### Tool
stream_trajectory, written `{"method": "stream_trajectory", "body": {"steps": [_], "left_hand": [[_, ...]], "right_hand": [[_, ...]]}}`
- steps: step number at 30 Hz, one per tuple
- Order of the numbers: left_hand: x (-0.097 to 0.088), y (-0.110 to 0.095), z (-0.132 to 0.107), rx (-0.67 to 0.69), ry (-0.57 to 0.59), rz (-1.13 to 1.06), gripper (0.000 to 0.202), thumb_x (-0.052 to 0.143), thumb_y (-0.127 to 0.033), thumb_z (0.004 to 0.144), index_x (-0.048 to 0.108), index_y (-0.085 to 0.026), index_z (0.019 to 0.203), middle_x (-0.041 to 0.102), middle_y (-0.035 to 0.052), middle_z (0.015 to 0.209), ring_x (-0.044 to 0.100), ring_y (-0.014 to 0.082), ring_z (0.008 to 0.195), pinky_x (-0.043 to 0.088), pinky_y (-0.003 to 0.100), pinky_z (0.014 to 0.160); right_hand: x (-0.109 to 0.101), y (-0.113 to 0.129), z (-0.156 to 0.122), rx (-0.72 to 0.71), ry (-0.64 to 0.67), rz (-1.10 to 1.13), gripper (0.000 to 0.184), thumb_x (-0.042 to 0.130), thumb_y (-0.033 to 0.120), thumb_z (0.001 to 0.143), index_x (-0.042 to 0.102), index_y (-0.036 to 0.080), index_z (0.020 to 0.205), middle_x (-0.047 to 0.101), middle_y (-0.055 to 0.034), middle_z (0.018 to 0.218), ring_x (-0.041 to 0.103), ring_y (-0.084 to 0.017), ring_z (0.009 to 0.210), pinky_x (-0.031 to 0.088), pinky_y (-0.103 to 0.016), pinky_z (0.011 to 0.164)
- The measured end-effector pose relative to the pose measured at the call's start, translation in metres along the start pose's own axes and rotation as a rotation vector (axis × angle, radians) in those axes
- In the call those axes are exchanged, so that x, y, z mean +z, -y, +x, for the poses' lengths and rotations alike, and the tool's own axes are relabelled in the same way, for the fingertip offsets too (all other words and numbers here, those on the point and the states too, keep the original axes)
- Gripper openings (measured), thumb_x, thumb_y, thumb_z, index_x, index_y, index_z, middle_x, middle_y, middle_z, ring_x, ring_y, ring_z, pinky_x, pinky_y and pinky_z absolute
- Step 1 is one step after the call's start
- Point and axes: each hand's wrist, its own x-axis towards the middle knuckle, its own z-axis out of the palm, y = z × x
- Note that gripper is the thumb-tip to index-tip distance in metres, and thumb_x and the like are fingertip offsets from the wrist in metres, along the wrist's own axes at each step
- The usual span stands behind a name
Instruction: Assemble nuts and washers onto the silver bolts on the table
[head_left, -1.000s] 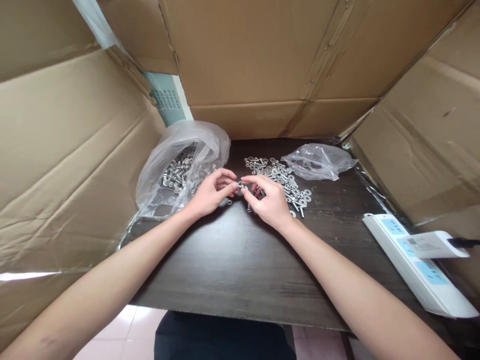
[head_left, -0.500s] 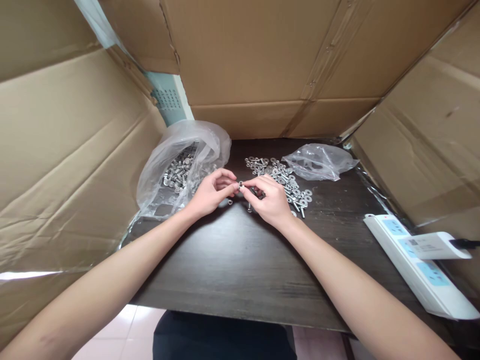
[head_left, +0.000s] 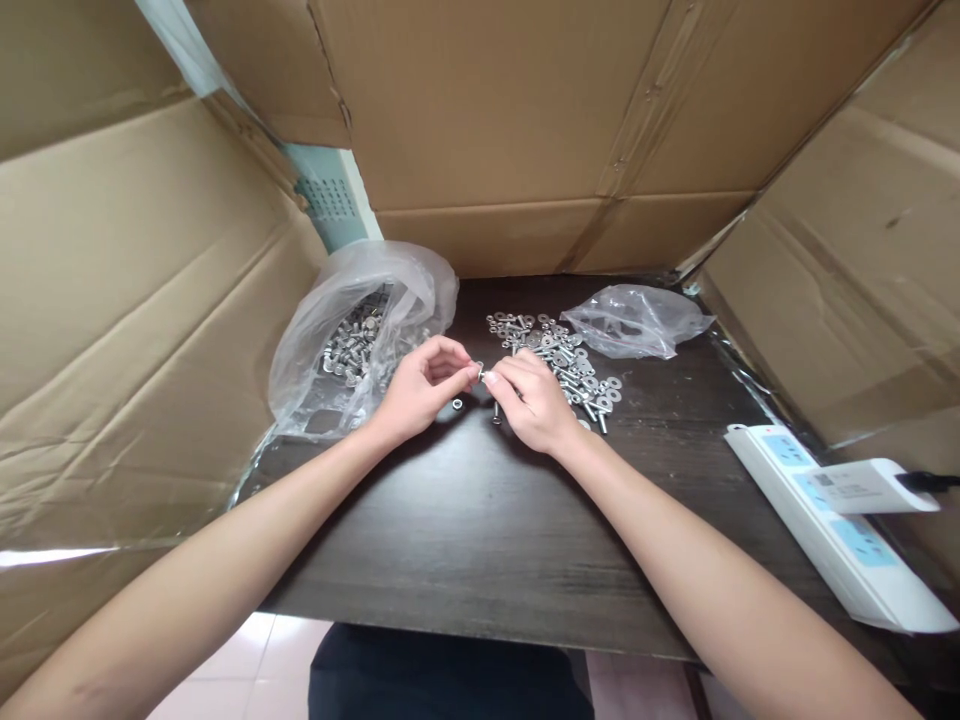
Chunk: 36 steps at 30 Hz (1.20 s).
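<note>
My left hand [head_left: 420, 388] and my right hand [head_left: 534, 403] meet fingertip to fingertip over the dark table [head_left: 480, 540], both pinched on a small metal bolt [head_left: 480, 372]. A loose washer [head_left: 457, 403] lies just below my left fingers. Right behind my right hand spreads a pile of loose screws and washers [head_left: 559, 355]. To the left, an open clear plastic bag [head_left: 352, 335] holds several bolts.
An empty-looking clear bag [head_left: 637, 322] lies at the back right. A white power strip [head_left: 840, 520] with a plugged-in adapter sits at the table's right edge. Cardboard walls [head_left: 135, 300] enclose the table on the left, back and right.
Both hands stay in place; the fingertips have drawn slightly closer around the small bolt. The view has shifted a little.
</note>
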Motion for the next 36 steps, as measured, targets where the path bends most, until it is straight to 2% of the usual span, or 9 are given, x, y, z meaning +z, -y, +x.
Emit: {"method": "stream_trajectory", "body": {"steps": [4, 6, 10, 18, 21, 24, 28, 31, 36], "left_hand": [[-0.004, 0.002, 0.003, 0.028, -0.083, 0.029, 0.039, 0.084, -0.045, 0.081, 0.057, -0.018, 0.092, 0.070, 0.0025, 0.089, 0.070, 0.0164, 0.084, 0.062, 0.029, 0.076], [-0.005, 0.002, 0.003, 0.021, -0.088, 0.034, 0.038, 0.083, -0.044, 0.081, 0.057, -0.018, 0.092, 0.070, 0.0024, 0.088, 0.070, 0.0161, 0.082, 0.062, 0.029, 0.075], [-0.005, 0.004, 0.002, 0.011, -0.044, 0.029, 0.034, 0.082, -0.040, 0.084, 0.058, -0.017, 0.094, 0.072, 0.0042, 0.090, 0.071, 0.0155, 0.081, 0.061, 0.028, 0.074], [-0.007, 0.009, 0.002, 0.039, 0.030, 0.114, 0.030, 0.078, -0.034, 0.087, 0.063, -0.017, 0.105, 0.074, 0.0078, 0.103, 0.074, 0.0192, 0.095, 0.062, 0.031, 0.085], [-0.007, 0.007, 0.000, 0.141, 0.098, 0.275, 0.029, 0.073, -0.030, 0.092, 0.066, -0.017, 0.116, 0.073, 0.0100, 0.114, 0.073, 0.0204, 0.104, 0.062, 0.031, 0.088], [-0.007, 0.005, -0.002, 0.319, 0.192, 0.467, 0.031, 0.069, -0.023, 0.094, 0.067, -0.018, 0.125, 0.071, 0.0097, 0.122, 0.070, 0.0198, 0.107, 0.062, 0.029, 0.084], [-0.009, 0.002, -0.004, 0.438, 0.183, 0.623, 0.024, 0.067, -0.023, 0.098, 0.069, -0.019, 0.121, 0.072, 0.0077, 0.114, 0.068, 0.0178, 0.100, 0.059, 0.025, 0.075], [-0.010, 0.001, -0.004, 0.440, 0.165, 0.652, 0.017, 0.065, -0.024, 0.099, 0.070, -0.019, 0.114, 0.071, 0.0065, 0.107, 0.067, 0.0167, 0.094, 0.057, 0.024, 0.071], [-0.011, 0.001, -0.004, 0.390, 0.131, 0.663, 0.017, 0.068, -0.022, 0.092, 0.066, -0.018, 0.108, 0.070, 0.0047, 0.102, 0.069, 0.0153, 0.086, 0.057, 0.023, 0.068]], "right_hand": [[-0.002, 0.002, -0.001, -0.022, 0.040, -0.034, 0.039, 0.047, 0.026, 0.104, 0.057, 0.021, 0.066, 0.061, -0.0034, 0.070, 0.047, -0.021, 0.075, 0.038, -0.039, 0.074], [-0.003, 0.002, -0.001, -0.007, -0.028, -0.036, 0.029, 0.051, 0.023, 0.099, 0.057, 0.022, 0.070, 0.061, -0.0035, 0.072, 0.049, -0.022, 0.075, 0.039, -0.039, 0.074], [-0.002, 0.002, 0.001, 0.033, -0.153, -0.006, 0.005, 0.057, 0.022, 0.093, 0.062, 0.022, 0.092, 0.063, -0.0037, 0.081, 0.055, -0.023, 0.081, 0.044, -0.039, 0.079], [0.008, -0.003, -0.001, 0.041, -0.076, -0.035, 0.010, 0.056, 0.026, 0.100, 0.061, 0.021, 0.093, 0.066, -0.0061, 0.088, 0.056, -0.024, 0.087, 0.044, -0.039, 0.081], [0.008, -0.004, -0.001, 0.052, -0.087, -0.026, 0.011, 0.055, 0.027, 0.101, 0.060, 0.022, 0.092, 0.066, -0.0058, 0.087, 0.056, -0.024, 0.087, 0.044, -0.038, 0.081], [0.007, -0.004, 0.000, 0.065, -0.090, -0.020, 0.015, 0.052, 0.026, 0.102, 0.058, 0.021, 0.089, 0.064, -0.0055, 0.084, 0.054, -0.023, 0.084, 0.043, -0.038, 0.079], [0.005, -0.002, 0.000, 0.075, -0.050, -0.019, 0.020, 0.049, 0.028, 0.102, 0.056, 0.022, 0.084, 0.062, -0.0054, 0.080, 0.053, -0.024, 0.082, 0.042, -0.039, 0.078], [0.004, -0.001, 0.000, 0.082, -0.024, -0.005, 0.021, 0.049, 0.028, 0.101, 0.055, 0.023, 0.082, 0.063, -0.0054, 0.080, 0.053, -0.024, 0.082, 0.043, -0.039, 0.078], [0.004, -0.001, 0.000, 0.089, -0.046, -0.007, 0.019, 0.048, 0.026, 0.099, 0.054, 0.023, 0.081, 0.063, -0.0052, 0.079, 0.053, -0.024, 0.081, 0.043, -0.040, 0.078]]}}
